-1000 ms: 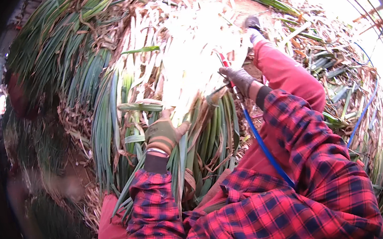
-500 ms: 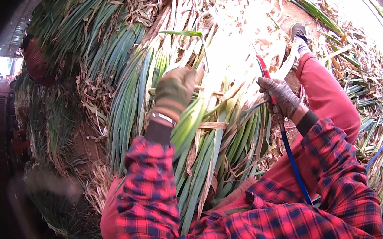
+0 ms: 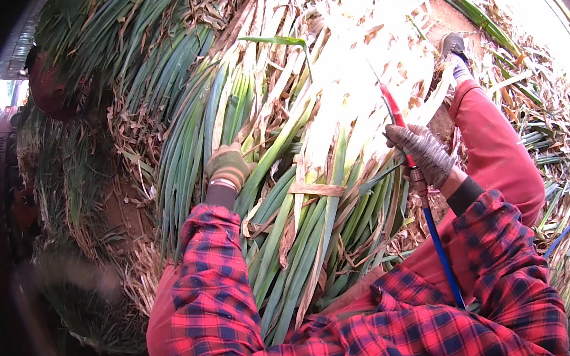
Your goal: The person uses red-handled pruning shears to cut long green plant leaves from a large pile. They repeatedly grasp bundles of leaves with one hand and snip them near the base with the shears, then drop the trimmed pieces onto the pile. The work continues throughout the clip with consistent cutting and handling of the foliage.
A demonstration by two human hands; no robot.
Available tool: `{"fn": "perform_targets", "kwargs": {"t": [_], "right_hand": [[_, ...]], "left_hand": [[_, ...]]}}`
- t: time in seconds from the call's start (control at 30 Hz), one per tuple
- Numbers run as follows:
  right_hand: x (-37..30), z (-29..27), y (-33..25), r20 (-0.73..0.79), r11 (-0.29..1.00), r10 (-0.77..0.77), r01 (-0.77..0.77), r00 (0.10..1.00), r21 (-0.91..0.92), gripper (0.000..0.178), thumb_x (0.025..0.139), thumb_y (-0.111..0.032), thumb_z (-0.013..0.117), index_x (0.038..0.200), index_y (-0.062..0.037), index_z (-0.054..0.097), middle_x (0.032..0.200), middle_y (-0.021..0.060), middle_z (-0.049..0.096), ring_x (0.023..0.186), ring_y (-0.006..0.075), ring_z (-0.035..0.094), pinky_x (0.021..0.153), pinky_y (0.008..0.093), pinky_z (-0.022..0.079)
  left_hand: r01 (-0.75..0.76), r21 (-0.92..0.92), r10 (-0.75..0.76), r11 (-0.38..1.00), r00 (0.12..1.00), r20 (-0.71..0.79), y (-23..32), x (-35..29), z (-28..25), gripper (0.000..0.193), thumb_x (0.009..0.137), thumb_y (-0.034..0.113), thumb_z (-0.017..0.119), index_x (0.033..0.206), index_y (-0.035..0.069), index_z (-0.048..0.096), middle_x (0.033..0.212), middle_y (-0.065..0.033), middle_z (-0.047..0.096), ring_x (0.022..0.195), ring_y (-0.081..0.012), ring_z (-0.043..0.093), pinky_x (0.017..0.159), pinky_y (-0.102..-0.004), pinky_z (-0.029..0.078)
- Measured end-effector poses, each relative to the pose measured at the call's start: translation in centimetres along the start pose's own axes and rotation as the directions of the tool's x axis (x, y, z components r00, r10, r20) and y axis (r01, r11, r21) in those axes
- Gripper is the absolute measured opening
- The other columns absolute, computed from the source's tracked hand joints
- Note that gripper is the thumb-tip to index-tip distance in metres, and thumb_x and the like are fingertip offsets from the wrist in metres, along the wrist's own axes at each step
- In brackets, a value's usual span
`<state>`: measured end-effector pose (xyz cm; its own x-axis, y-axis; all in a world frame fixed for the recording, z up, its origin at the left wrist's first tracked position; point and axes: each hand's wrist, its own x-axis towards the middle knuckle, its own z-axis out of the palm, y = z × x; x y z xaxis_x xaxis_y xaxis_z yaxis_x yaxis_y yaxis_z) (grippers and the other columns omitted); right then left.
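My gloved left hand [image 3: 227, 167] is closed around green onion leaves in the heap before me, its fingertips partly hidden among them. Green onions [image 3: 305, 238] lie in a thick layer from my lap forward, with pale stalks toward the far side and long green tops toward me. A dry leaf band [image 3: 317, 189] crosses some of the tops. In my gloved right hand [image 3: 424, 153] is a red air blow gun [image 3: 393, 107], held above the right side of the heap with its thin nozzle pointing away. A blue hose [image 3: 441, 255] runs from its metal coupling back to my lap.
More green onions [image 3: 110, 36] are piled at the far left, beside a person in red [image 3: 53, 87] who is partly hidden. Dry peelings [image 3: 134, 135] litter the ground. My outstretched leg [image 3: 492, 135] borders the heap on the right. Glare washes out the pale stalks.
My left hand has moved left and toward me, from above the middle of the heap down onto the leaves. The right hand with the air blow gun has shifted only slightly.
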<state>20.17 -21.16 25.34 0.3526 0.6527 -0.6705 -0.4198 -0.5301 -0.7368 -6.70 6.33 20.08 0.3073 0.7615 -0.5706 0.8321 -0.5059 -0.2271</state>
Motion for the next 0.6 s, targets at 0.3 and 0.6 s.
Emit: {"fn": "perform_targets", "kwargs": {"t": [0.3,0.6], "right_hand": [[-1.9,-0.1,0.2,0.047,1.000,0.000,-0.001,0.999,0.020,0.043,0.084,-0.045,0.067,0.100,-0.0080,0.053,0.057,0.0004,0.047,0.034,0.0094,0.044,0.027,0.0232,0.034],[-3.8,-1.2,1.4,0.034,0.995,-0.095,0.094,0.995,0.032,0.037,0.084,-0.043,0.067,0.090,-0.0081,0.056,0.060,-0.0019,0.048,0.039,0.0078,0.043,0.033,0.0235,0.035]], "left_hand": [[-0.079,-0.287,0.092,0.955,0.995,0.033,-1.1,-2.4,0.0,0.054,0.076,0.040,0.069,0.120,0.010,0.060,0.106,-0.0193,0.066,0.097,-0.0320,0.064,0.085,-0.0371,0.048],[-0.346,-0.347,0.223,0.872,0.911,-0.346,0.8,-10.2,-6.8,0.050,0.084,0.046,0.062,0.107,0.001,0.065,0.087,-0.0204,0.067,0.081,-0.0336,0.065,0.073,-0.0389,0.050]]}}
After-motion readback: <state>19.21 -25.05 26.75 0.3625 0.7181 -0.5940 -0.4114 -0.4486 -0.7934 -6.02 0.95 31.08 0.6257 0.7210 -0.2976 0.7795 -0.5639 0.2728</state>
